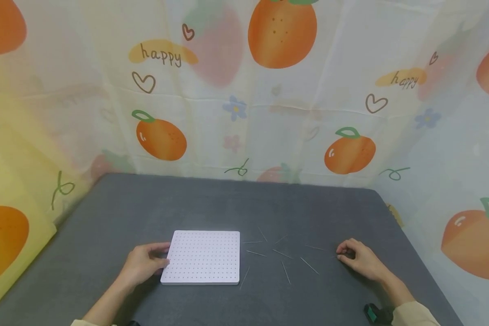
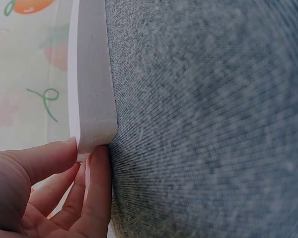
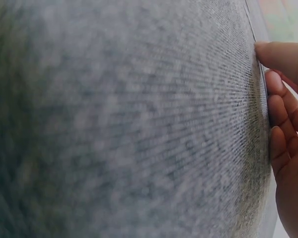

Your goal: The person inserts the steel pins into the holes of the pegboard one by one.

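So both forearms come in from the bottom corners and angle inward, left forearm (image 1: 112, 296) and right forearm (image 1: 397, 287) pretty far apart, with pale sleeves (image 1: 415, 314) at the ends. Left hand (image 1: 141, 265) is pinching, thumb (image 2: 44, 161) on one side and the fingers (image 2: 97, 198) on the other. Right hand (image 1: 362, 261) sits low, fingers curled in, thumb (image 3: 283, 58) poking forward toward the index tip. Honestly can't tell if those two tips meet.
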A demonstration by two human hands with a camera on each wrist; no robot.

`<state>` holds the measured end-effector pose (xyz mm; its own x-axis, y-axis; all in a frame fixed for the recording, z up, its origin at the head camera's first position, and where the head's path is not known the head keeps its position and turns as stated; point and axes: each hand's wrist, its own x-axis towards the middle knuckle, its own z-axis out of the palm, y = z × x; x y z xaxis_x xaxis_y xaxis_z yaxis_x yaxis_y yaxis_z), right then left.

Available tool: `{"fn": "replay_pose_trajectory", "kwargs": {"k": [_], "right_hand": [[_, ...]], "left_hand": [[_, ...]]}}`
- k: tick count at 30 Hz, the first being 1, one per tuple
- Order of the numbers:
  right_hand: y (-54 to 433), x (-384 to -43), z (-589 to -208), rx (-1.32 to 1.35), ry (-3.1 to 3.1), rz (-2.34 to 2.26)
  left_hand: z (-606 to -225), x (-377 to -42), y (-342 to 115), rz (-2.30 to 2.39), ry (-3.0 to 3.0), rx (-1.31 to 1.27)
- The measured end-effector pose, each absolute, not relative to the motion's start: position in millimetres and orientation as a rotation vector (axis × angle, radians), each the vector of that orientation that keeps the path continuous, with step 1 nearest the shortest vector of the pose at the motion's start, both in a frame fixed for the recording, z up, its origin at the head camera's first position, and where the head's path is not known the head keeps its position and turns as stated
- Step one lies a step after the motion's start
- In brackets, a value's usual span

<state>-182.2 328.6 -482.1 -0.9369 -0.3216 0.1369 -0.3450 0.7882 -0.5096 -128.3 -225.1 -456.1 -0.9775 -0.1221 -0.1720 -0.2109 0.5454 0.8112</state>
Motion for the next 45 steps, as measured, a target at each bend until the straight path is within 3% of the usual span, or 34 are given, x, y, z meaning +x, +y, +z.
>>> {"fn": "replay_pose_trajectory", "kwargs": {"k": [33,45], "right_hand": [[326.2,-182.6,-479.7,0.574,-2.925,0.781],[324.1,-182.3,-474.5,0.38,-3.039,0.871]], "left_hand": [[-457.7,-129.1,-225.4,1.42,2.675,-0.301],[-456.6,-128.1,-225.1,1.432,2.667,-0.301]]}}
